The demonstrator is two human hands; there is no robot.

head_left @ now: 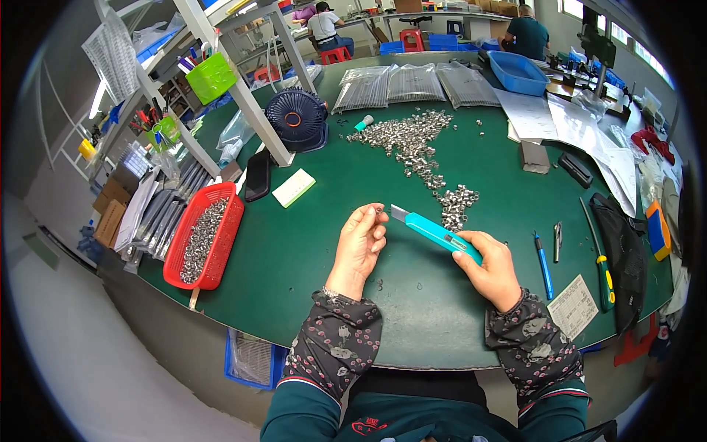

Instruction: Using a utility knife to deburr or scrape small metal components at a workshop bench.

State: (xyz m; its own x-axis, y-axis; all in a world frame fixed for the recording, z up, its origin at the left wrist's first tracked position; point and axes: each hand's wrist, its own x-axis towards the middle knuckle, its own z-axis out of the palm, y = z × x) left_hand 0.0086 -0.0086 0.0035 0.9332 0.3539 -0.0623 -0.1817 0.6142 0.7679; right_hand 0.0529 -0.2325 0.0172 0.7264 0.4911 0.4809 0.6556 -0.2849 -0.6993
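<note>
My right hand (489, 267) is wrapped round a teal utility knife (442, 236), its blade out and pointing left. The blade tip comes close to the fingertips of my left hand (359, 249). Those fingers pinch a small metal ring (379, 210), mostly covered by the fingertips. Just beyond the knife lies a small cluster of silver metal rings (458, 206). A larger spread pile of the same rings (405, 140) reaches back from it across the green table (324, 221).
At the left stands a red basket (230, 239) of small metal parts, near a phone (258, 175), a notepad (293, 188) and a dark fan (296, 119). A blue pen (543, 265) and a screwdriver (605, 283) lie right. Bagged rods (416, 82) and a blue tray (518, 72) sit behind.
</note>
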